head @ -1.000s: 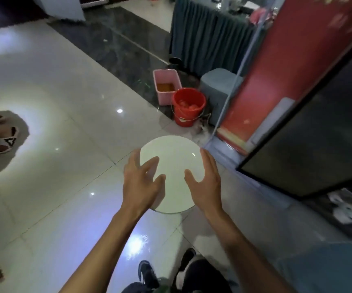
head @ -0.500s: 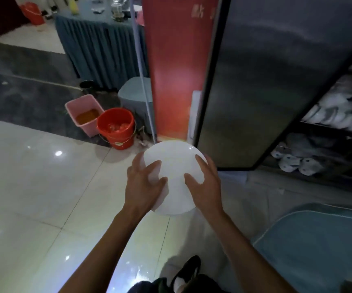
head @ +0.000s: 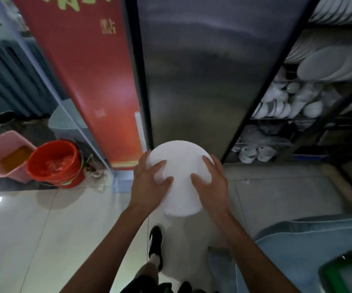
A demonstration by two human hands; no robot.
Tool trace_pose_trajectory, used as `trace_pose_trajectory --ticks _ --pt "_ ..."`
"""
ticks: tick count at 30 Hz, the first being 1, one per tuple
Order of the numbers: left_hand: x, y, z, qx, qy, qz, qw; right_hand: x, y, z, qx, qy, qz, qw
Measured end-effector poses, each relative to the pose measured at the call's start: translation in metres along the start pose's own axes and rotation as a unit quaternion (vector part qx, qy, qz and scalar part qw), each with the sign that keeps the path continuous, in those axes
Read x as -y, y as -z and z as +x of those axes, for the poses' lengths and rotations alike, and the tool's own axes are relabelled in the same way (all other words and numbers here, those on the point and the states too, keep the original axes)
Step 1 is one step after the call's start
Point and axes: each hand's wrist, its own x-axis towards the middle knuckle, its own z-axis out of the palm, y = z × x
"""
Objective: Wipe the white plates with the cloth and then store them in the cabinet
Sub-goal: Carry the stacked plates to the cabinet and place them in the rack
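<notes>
Since the earlier frames the view has swung from open floor toward the cabinet [head: 202,70], whose dark steel door now fills the middle of the picture, while the white plate [head: 181,166] stays held out in front in the same two-handed hold. Left hand [head: 149,185] grips the plate's left edge, thumb and forefinger lying across its upper face and the other fingers hidden beneath. Right hand [head: 210,185] holds the right edge the same way, thumb pointing inward on the face. Both hands are clamped on the plate, which hangs in the air above the tiled floor [head: 33,229], just in front of the foot of the cabinet door. To the right of the door, open shelves [head: 293,118] carry stacked white plates [head: 331,64] and bowls [head: 276,102]. Left of the door stands a red banner [head: 86,70], and near its base sit an orange-red bucket [head: 54,163] and a pink tub [head: 4,157] touching side by side. A black shoe [head: 155,244] shows below the plate.
</notes>
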Motion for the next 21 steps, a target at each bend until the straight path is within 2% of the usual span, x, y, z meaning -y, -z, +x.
trace_pose_trajectory --ticks 9,21 --pt "-0.039 -0.057 0.141 0.107 -0.096 -0.064 0.988 0.002 0.023 0.102 -0.139 -0.055 -0.045 0.988" --pt "-0.117 -0.190 0.241 0.241 -0.205 -0.044 0.948 -0.046 0.095 0.182 -0.297 -0.191 -0.010 0.936"
